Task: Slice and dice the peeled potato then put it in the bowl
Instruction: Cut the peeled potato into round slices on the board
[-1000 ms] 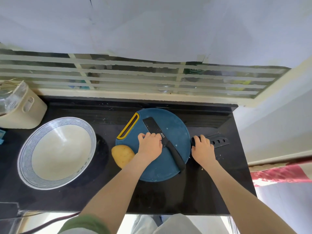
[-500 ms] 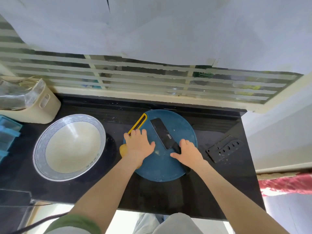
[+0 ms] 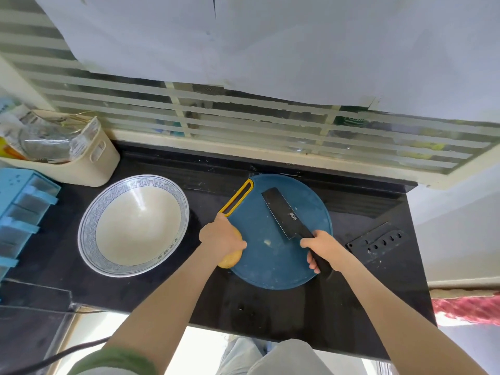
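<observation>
Left hand now clasps potato; right hand has closed its grip on knife (blade flat).

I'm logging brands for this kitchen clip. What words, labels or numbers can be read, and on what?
No text reads clearly.
On the knife blade: a small boxed label, too small to read.
Inside the bowl rim: blue characters, too blurred.
On the green label behind the window: white letters, blurred.
On the packets in the cream bin: print, unreadable.
</observation>
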The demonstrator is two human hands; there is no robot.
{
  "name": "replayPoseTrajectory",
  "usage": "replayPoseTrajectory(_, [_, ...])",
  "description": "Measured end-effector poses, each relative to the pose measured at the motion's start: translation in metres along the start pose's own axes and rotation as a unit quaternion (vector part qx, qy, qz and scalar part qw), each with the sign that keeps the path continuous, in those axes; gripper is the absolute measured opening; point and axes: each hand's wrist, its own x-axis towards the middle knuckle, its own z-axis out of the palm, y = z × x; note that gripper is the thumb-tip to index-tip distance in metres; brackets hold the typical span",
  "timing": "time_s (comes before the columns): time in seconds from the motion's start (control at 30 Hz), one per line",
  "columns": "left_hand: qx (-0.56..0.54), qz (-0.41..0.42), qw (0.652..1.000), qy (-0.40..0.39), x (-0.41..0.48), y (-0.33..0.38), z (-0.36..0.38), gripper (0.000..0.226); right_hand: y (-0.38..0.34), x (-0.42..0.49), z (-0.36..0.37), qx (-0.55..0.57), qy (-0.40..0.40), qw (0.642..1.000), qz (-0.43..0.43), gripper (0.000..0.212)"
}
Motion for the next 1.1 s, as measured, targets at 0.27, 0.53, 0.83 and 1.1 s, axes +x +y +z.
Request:
replayPoseTrajectory(0.27, [0.180, 0.129, 0.973, 0.067, 0.006, 0.014, -0.007, 0.082, 0.012, -0.011, -0.014, 0.061, -0.051, 0.997, -0.009, 0.021])
replayPoseTrajectory(0.53, [0.167, 0.282, 0.933, 0.149, 0.007, 0.054, 0.008, 0.076, 0.026, -0.015, -0.021, 0.066, 0.060, 0.995, -0.047, 0.027])
replayPoseTrajectory(0.83, [0.128, 0.255, 0.948, 0.140, 0.014, 0.051, 0.023, 0.098, 0.019, -0.025, -0.008, 0.080, 0.068, 0.994, -0.038, 0.030])
replayPoseTrajectory(1.1, [0.145, 0.214, 0.958, 0.126, 0.016, 0.052, 0.025, 0.090, 0.007, -0.028, 0.006, -0.006, 0.107, 0.993, -0.056, 0.033])
